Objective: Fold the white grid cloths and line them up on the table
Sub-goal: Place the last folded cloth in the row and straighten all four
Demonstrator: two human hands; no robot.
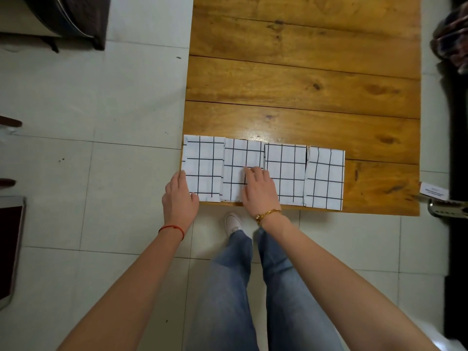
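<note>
Several folded white cloths with a dark grid lie side by side along the near edge of the wooden table (pixel 304 72). The leftmost cloth (pixel 205 160) reaches the table's left corner. My left hand (pixel 180 196) rests against its left edge, fingers together, holding nothing. My right hand (pixel 259 190) lies flat, palm down, on the second cloth (pixel 240 158) and its seam with the third cloth (pixel 287 168). The rightmost cloth (pixel 325 178) lies untouched.
Pale floor tiles surround the table. A small white card (pixel 433 190) sits at the table's right edge. Dark furniture (pixel 71 19) stands at the top left, a dark-screened object (pixel 10 249) at the left edge. My legs and a white shoe (pixel 233 220) are below the table's near edge.
</note>
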